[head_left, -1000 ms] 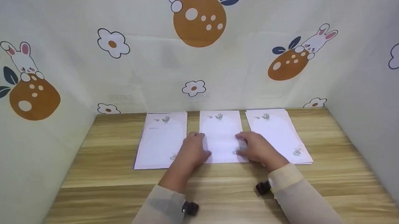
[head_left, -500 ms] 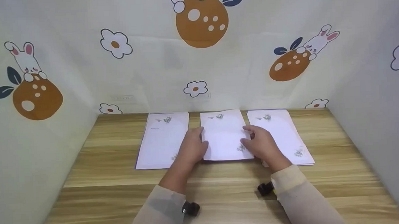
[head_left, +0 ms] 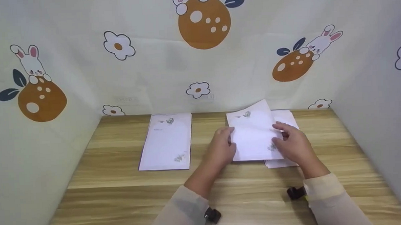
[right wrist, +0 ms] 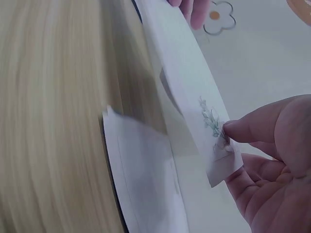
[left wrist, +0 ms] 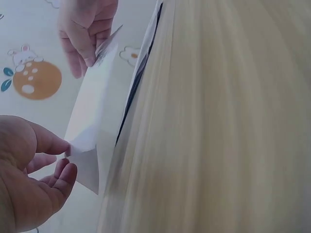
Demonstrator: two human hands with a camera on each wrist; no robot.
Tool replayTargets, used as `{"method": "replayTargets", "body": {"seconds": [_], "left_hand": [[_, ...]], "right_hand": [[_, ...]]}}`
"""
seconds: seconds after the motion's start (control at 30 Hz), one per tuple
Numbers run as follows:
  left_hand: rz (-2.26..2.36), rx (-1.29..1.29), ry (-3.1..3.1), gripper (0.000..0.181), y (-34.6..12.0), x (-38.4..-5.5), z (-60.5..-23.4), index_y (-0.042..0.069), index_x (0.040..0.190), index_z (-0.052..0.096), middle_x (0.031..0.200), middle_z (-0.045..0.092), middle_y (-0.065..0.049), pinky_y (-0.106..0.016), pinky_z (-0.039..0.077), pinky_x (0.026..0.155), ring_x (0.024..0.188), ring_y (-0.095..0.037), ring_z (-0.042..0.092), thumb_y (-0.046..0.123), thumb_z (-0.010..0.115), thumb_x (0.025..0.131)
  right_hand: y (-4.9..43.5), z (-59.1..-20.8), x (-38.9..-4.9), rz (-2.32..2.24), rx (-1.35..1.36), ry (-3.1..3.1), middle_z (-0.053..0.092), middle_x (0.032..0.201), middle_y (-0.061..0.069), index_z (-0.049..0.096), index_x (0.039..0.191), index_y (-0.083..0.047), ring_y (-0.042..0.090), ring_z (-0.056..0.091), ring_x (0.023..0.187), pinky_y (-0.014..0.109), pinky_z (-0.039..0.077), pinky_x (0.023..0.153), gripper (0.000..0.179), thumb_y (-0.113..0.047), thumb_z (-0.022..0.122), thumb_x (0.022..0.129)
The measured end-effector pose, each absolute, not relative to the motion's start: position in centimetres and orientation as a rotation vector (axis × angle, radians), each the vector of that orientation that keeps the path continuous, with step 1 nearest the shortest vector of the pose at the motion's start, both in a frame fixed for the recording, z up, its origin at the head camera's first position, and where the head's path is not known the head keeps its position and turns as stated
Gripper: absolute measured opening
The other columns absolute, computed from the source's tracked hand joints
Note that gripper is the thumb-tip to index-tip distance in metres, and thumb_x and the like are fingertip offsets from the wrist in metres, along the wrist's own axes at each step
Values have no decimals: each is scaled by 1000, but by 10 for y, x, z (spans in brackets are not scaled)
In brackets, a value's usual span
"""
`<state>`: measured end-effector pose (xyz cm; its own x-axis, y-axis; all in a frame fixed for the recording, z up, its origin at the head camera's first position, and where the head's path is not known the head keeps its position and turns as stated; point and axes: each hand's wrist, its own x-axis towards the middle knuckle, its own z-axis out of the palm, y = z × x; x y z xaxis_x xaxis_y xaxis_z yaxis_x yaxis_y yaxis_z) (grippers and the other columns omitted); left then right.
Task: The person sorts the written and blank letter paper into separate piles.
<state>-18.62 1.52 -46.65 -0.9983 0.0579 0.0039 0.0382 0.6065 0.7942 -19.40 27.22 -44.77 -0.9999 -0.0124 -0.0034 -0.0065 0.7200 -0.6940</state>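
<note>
White writing paper [head_left: 252, 134] with small printed plant motifs is held above the table, overlapping the right-hand pile [head_left: 285, 117]. Its top right corner sticks up and the paper bows a little; whether it is one sheet or several I cannot tell. My left hand [head_left: 220, 147] pinches its left edge between thumb and fingers, also plain in the left wrist view. On the opposite edge my right hand [head_left: 294, 144] pinches near the lower motif, thumb on top in the right wrist view. Below the held paper, the right-hand pile [right wrist: 141, 174] lies on the wood.
Another pile of the same paper [head_left: 164, 144], with a purple edge showing, lies on the left of the wooden table [head_left: 123, 203]. A patterned cloth wall [head_left: 151, 70] stands behind the table and along both sides. Each wrist wears a small black camera [head_left: 296, 192].
Both hands have lifted the middle paper off the table and carried it right, over the right-hand pile. Bare wood shows where it lay. The left pile stays put.
</note>
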Motion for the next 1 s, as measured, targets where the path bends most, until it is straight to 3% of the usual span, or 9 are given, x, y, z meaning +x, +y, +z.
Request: {"method": "replayTargets", "body": {"seconds": [0.13, 0.23, 0.47, 0.77, 1.0], "left_hand": [[1418, 117, 2766, 54, 41, -187, -469, 17, 155, 57, 162, 52, -3, -38, 44, 127, 148, -21, 55, 9, 64, 101], [1434, 147, 2728, 54, 58, -187, -468, 17, 154, 58, 159, 54, -2, -33, 49, 121, 136, -15, 60, 7, 64, 101], [1514, 187, 2646, 53, 84, -190, -467, 18, 150, 62, 126, 64, 1, -26, 57, 102, 106, -8, 60, 5, 66, 100], [1495, 174, 2536, 50, 91, -191, -480, 20, 144, 67, 107, 66, 5, -25, 55, 90, 100, -9, 60, 3, 67, 97], [1439, 232, 2526, 48, 92, -190, -482, 17, 143, 69, 115, 71, -1, -28, 56, 100, 104, -11, 61, 3, 69, 97]], "right_hand": [[295, -448, -189, -1156, 50, 2891, 44, 171, 14, 56, 156, -15, 42, 53, 143, 63, 44, 122, 58, -18, 67, 100], [311, -448, -186, -1143, 82, 2913, 50, 165, 21, 55, 156, -14, 45, 55, 139, 65, 46, 117, 57, -20, 66, 101], [333, -444, -187, -1148, 191, 2918, 48, 161, 31, 53, 158, -13, 49, 51, 142, 68, 46, 114, 57, -28, 63, 104], [345, -456, -197, -1079, 266, 2816, 41, 165, 33, 45, 163, -10, 51, 44, 149, 70, 37, 122, 65, -35, 63, 106], [354, -466, -202, -1023, 296, 2708, 35, 170, 31, 34, 166, -4, 50, 35, 157, 67, 29, 129, 77, -47, 58, 107]]}}
